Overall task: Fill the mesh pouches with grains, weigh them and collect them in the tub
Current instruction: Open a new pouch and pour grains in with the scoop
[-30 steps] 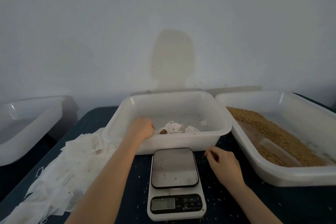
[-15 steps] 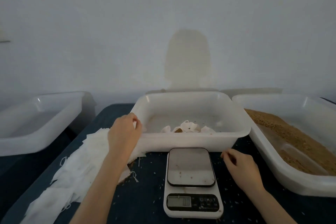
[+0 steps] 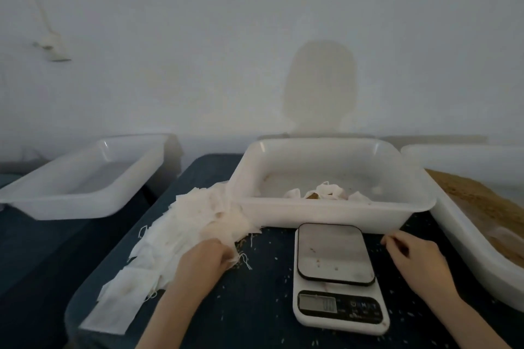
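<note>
A heap of empty white mesh pouches (image 3: 181, 232) lies on the dark table left of the centre. My left hand (image 3: 204, 261) rests on the heap's near right edge, fingers curled down onto a pouch. The white collecting tub (image 3: 334, 214) stands behind the scale and holds a few filled pouches (image 3: 326, 193). A white kitchen scale (image 3: 337, 278) with a bare steel plate sits in front of it. My right hand (image 3: 416, 261) rests on the table right of the scale, loosely curled and holding nothing. Brown grains (image 3: 465, 195) fill the tub (image 3: 459, 238) at the right edge.
Another white tub (image 3: 85, 201) sits at the left on a lower surface, with nothing visible inside. Loose grains are scattered over the dark table (image 3: 255, 306) around the scale. A pale wall stands close behind the tubs.
My left hand has drawn back from the collecting tub and come down on the pouch heap. The view has turned left. My right hand has stayed beside the scale.
</note>
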